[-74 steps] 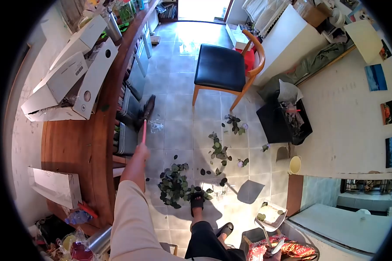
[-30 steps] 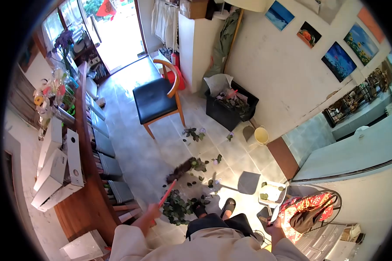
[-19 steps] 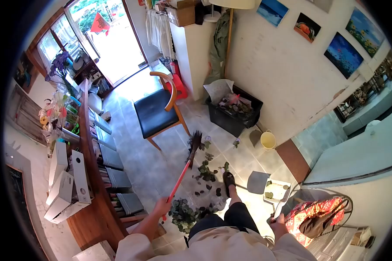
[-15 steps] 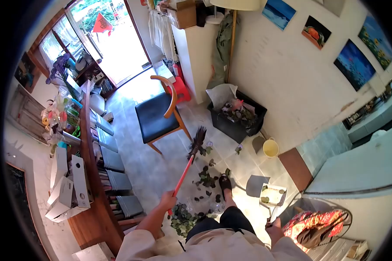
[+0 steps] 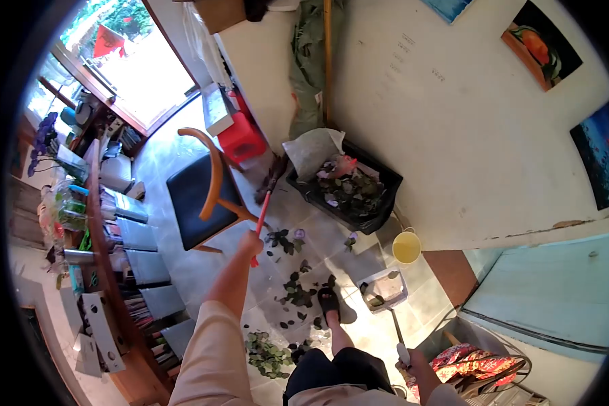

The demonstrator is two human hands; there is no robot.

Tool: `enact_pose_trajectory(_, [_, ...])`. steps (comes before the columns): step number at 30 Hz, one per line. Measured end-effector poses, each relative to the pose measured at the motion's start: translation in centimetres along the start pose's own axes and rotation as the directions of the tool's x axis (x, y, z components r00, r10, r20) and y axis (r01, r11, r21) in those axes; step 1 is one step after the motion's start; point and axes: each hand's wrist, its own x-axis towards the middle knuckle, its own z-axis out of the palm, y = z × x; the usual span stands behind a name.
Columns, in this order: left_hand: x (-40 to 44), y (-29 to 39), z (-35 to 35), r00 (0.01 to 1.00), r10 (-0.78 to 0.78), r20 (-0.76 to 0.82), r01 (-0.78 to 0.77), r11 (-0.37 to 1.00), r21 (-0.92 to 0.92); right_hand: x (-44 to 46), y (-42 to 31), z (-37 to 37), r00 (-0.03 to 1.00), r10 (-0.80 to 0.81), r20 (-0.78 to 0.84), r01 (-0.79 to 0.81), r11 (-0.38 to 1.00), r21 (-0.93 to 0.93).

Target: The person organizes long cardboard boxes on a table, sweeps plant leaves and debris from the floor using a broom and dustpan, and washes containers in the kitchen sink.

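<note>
My left hand [image 5: 251, 245] is closed round the red handle of a broom [image 5: 264, 208]. The arm is stretched forward, and the dark bristles are between the chair and the black bin. Low on the right, my right hand [image 5: 418, 367] grips the handle of a long-handled dustpan [image 5: 400, 331]. Its pale pan lies on the floor with a few leaves in it. Green leaves [image 5: 269, 354] are heaped near my feet. Darker leaves [image 5: 296, 291] lie scattered beside my sandalled foot [image 5: 329, 302], and a leafy sprig with a pale purple bloom [image 5: 298, 234] lies farther forward.
A black bin [image 5: 342, 215] full of leaves stands against the wall, with a yellow bucket [image 5: 407, 247] beside it. A wooden chair [image 5: 195, 196] with a black seat stands ahead. Shelves and a wooden counter [image 5: 105, 250] run along the left. A red stool [image 5: 242, 139] stands near the doorway.
My left arm has reached farther forward, carrying the broom head past the chair toward the bin. The dustpan has shifted forward and left, and its pan has turned. My view has tilted and moved closer.
</note>
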Motion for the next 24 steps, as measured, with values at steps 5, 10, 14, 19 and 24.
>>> enact_pose_trajectory(5, [4.0, 0.6, 7.0, 0.977, -0.036, 0.211, 0.005, 0.989, 0.147, -1.2, -1.6, 0.6, 0.999, -0.008, -0.045, 0.004, 0.995, -0.102])
enact_pose_trajectory(10, [-7.2, 0.9, 9.4, 0.956, -0.042, 0.291, 0.017, 0.996, 0.087, 2.9, 0.3, -1.0, 0.987, -0.013, -0.160, -0.024, 0.974, -0.226])
enact_pose_trajectory(14, [-16.2, -3.3, 9.7, 0.934, 0.029, 0.355, -0.068, 0.993, 0.096, 3.9, -0.8, -0.2, 0.979, -0.013, -0.205, -0.045, 0.960, -0.275])
enact_pose_trajectory(19, [-28.6, -5.9, 5.0, 0.844, -0.126, 0.522, 0.054, 0.987, 0.151, 0.4, -1.9, 0.6, 0.998, -0.042, -0.056, 0.023, 0.950, -0.311])
enact_pose_trajectory(24, [-35.7, -17.3, 6.3, 0.829, 0.053, 0.556, -0.221, 0.945, 0.240, -1.9, 1.6, -0.9, 0.987, -0.124, -0.100, 0.099, 0.969, -0.224])
